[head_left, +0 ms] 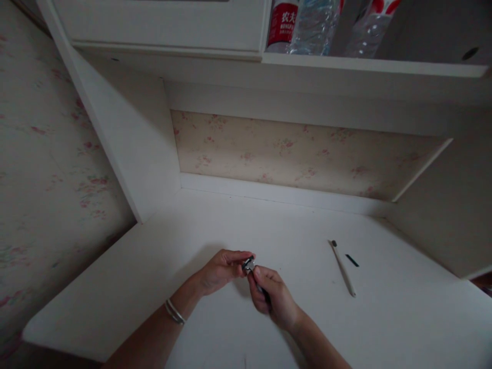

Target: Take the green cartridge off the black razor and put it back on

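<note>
In front of me, over the white desk (215, 225), both hands meet on a small tool with a silver metal head (249, 265) and a dark handle; its exact kind is too small and dim to make out. My left hand (220, 270) pinches the head between thumb and fingers, at a dark piece along its edge. My right hand (273, 294) is closed around the handle, its thumb close to the metal. Fingers hide most of the handle. A silver bracelet circles the left wrist.
To the right lie a slim white stick with a dark end (344, 269), resembling a toothbrush, and a short dark green strip (352, 260). Overhead, a shelf (376, 64) holds several plastic bottles (313, 28). White side panels (115, 118) flank the desk.
</note>
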Demonstrator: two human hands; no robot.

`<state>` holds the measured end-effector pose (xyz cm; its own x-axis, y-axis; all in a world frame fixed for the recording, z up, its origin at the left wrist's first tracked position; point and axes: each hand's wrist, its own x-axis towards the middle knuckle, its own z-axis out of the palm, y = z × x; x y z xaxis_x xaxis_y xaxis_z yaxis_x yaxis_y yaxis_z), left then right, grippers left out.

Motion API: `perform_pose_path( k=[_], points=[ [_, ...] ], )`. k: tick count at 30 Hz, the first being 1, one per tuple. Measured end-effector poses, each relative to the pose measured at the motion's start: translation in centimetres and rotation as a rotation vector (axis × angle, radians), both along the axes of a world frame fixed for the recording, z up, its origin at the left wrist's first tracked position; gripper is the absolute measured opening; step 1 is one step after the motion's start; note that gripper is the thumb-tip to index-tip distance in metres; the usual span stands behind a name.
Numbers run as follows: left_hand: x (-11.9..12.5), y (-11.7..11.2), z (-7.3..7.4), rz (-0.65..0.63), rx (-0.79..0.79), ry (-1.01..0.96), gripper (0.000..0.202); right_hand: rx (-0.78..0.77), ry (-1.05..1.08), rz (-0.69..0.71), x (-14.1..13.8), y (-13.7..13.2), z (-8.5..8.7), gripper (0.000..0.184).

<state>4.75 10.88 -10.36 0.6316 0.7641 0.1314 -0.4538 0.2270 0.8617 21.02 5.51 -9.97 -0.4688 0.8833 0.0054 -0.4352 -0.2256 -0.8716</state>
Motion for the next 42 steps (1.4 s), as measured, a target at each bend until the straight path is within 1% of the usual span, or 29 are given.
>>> perform_pose_path(
  k=[3,7,14,20,25,28,34,38,42],
  points=[
    [-0.2,0.1,-0.1,-0.002,0.031,0.000,0.042,-0.010,0.021,0.044,0.1,0.0,-0.1,0.039],
    [-0.5,0.2,0.0,-0.039,0.074,0.001,0.042,-0.024,0.028,0.095,0.0,-0.1,0.1,0.040],
    [-1.0,0.4,0.0,-0.042,0.166,0.048,0.039,-0.039,0.025,0.120,0.0,-0.4,0.6,0.039],
    [-1.8,0.7,0.1,-0.096,0.222,0.129,0.037,-0.063,0.025,0.176,-0.1,-0.5,0.4,0.039],
    [-2.3,0.9,0.4,-0.113,0.282,0.216,0.036,-0.130,0.011,0.196,0.2,-0.2,0.0,0.038],
    [-2.2,1.0,0.4,-0.112,0.274,0.225,0.037,-0.136,0.013,0.187,0.4,-0.2,-0.1,0.037],
    [-1.7,0.9,0.2,-0.093,0.218,0.135,0.035,-0.107,0.033,0.146,0.3,-0.2,0.3,0.034],
    [-1.6,0.8,0.3,-0.093,0.195,0.098,0.034,-0.092,0.037,0.154,0.3,-0.1,0.4,0.033],
    [-1.4,0.8,0.5,-0.086,0.202,0.082,0.037,-0.085,0.046,0.151,0.5,0.0,0.3,0.033]
  ],
)
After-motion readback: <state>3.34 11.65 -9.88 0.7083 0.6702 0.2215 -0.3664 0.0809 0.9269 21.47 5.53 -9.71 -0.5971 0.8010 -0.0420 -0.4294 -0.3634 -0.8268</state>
